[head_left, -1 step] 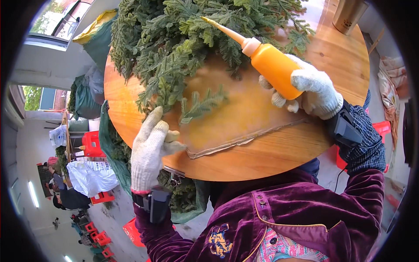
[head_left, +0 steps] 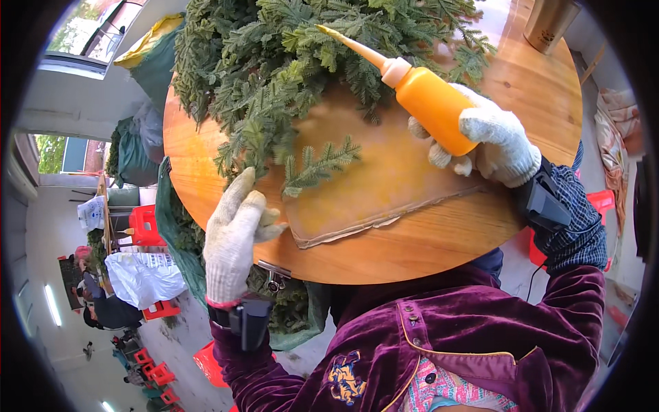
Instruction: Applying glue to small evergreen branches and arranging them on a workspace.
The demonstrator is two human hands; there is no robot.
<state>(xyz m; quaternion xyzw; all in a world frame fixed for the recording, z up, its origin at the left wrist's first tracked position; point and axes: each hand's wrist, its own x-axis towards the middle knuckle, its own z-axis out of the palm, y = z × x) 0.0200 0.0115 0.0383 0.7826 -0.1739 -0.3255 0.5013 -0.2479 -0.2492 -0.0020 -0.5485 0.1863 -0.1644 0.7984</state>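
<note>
My right hand [head_left: 504,137], in a white knit glove, is wrapped round an orange squeeze bottle [head_left: 434,106]. Its long, pale, tapered nozzle points up and left over the greenery. My left hand [head_left: 233,237], also gloved, is at the left of the round table, fingers apart. Its fingertips meet the lower end of a green fir branch [head_left: 257,137] at the edge of a large pile of fir branches [head_left: 274,62]. One small loose fir sprig [head_left: 319,167] lies right of that hand on a flat brown cardboard sheet [head_left: 391,182] with yellow stains.
The round wooden table [head_left: 439,240] has a metal clip [head_left: 274,275] on its near edge. A metal tumbler [head_left: 548,26] stands at the far right. Green sacks of greenery [head_left: 288,309] sit below the left side. Red stools [head_left: 144,226] and other people [head_left: 103,302] are farther left.
My left hand has shifted very slightly left. The right hand and the squeeze bottle are nearly where they were, and the loose sprig has hardly moved.
</note>
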